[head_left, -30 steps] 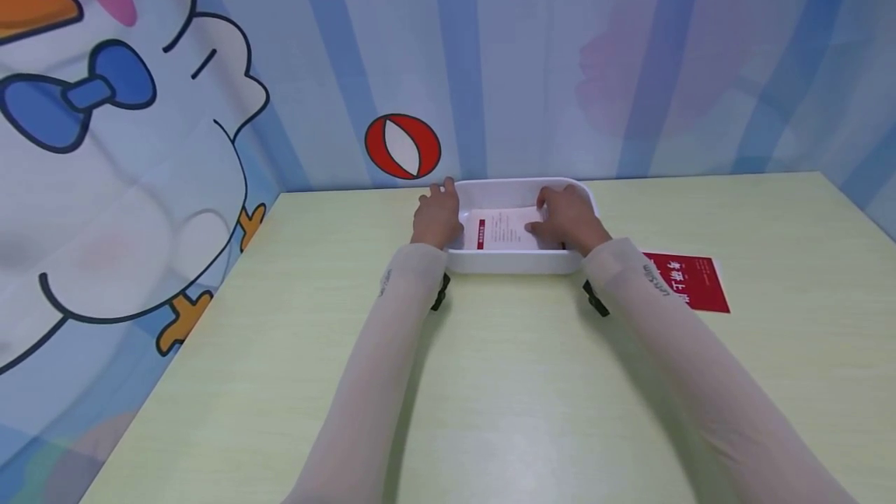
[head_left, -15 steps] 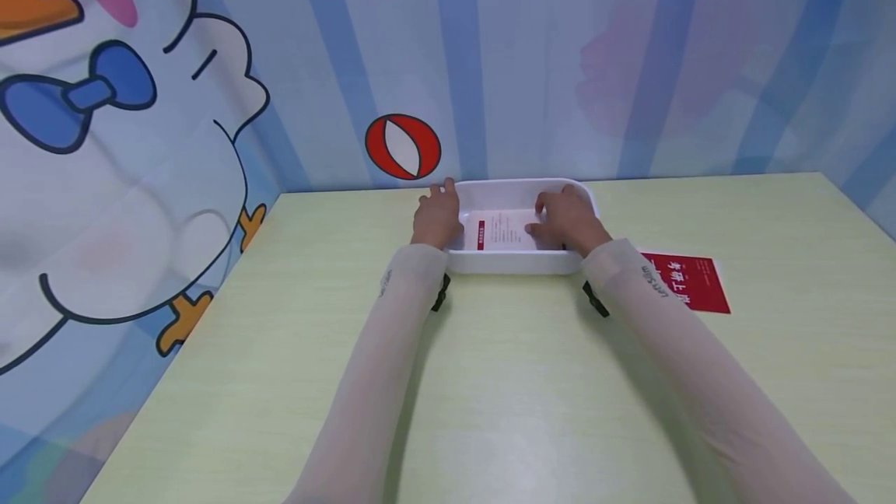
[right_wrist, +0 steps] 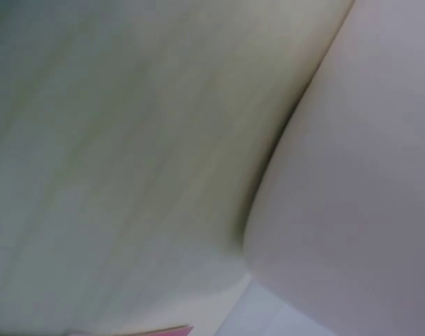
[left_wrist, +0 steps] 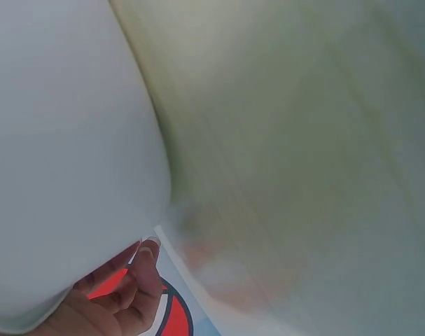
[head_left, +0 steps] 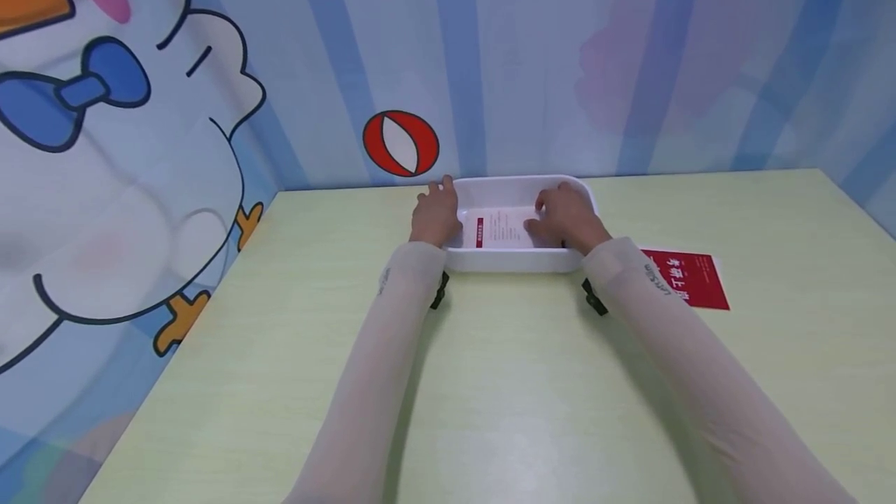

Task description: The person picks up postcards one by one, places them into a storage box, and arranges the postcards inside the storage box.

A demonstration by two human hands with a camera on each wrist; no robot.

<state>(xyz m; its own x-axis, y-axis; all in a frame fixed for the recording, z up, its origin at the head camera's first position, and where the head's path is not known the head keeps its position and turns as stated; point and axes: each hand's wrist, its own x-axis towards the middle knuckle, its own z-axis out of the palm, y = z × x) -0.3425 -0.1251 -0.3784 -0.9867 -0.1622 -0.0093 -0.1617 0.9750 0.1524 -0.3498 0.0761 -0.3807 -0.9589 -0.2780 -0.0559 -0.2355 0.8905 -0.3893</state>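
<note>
A white tray [head_left: 514, 260] stands near the back edge of the table. My left hand [head_left: 434, 215] grips its left wall, thumb over the inner side; in the left wrist view, bent fingers [left_wrist: 138, 290] show past the tray's outer wall [left_wrist: 65, 154]. Inside the tray lies a white printed card [head_left: 504, 229] with a red strip. My right hand [head_left: 568, 218] reaches over the right wall, its thumb near the card and its forefinger apart from the thumb. Its other fingers are hidden. The right wrist view shows only the tray's outer wall [right_wrist: 352, 189], not the hand.
A red card [head_left: 700, 280] with white characters lies on the table [head_left: 504, 387] right of the tray, partly under the right sleeve [head_left: 672, 325]. Behind the table hangs a striped blue backdrop [head_left: 528, 61] with a cartoon duck [head_left: 119, 201] at left.
The head view has shifted very slightly. Both hands, the tray and the cards keep their places.
</note>
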